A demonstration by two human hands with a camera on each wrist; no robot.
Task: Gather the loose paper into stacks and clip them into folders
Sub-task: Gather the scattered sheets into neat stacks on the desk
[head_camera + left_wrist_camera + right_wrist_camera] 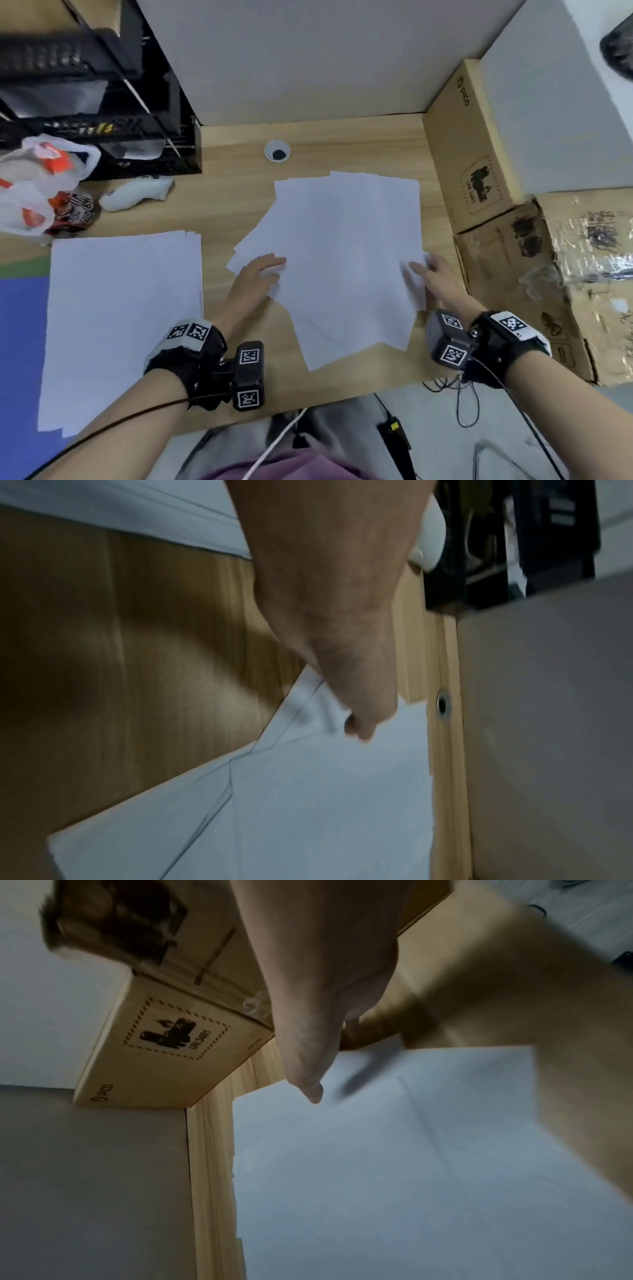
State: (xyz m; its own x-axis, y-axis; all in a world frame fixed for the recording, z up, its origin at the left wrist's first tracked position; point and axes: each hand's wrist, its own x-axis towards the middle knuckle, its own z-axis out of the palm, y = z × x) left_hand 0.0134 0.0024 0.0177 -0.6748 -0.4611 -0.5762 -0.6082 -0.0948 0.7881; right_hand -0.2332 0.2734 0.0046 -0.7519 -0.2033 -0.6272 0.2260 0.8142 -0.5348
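Note:
Several loose white sheets [346,260] lie fanned and askew in the middle of the wooden desk [233,192]. My left hand [262,274] rests flat on their left edge, fingers straight; in the left wrist view its fingertips [358,727] touch the overlapping sheets [308,804]. At the pile's right edge is my right hand [428,274]. Its thumb [310,1088] lies on top of the paper [411,1150], and the other fingers stay by the edge, mostly hidden. A squarer white stack [120,325] lies at the left, partly over a blue surface [20,342].
Cardboard boxes [479,147] [548,291] wall off the right side, close to my right hand. At the back left stand a black crate rack [102,102], plastic bags [37,192] and a white controller [137,195]. A cable hole [277,150] sits behind the paper.

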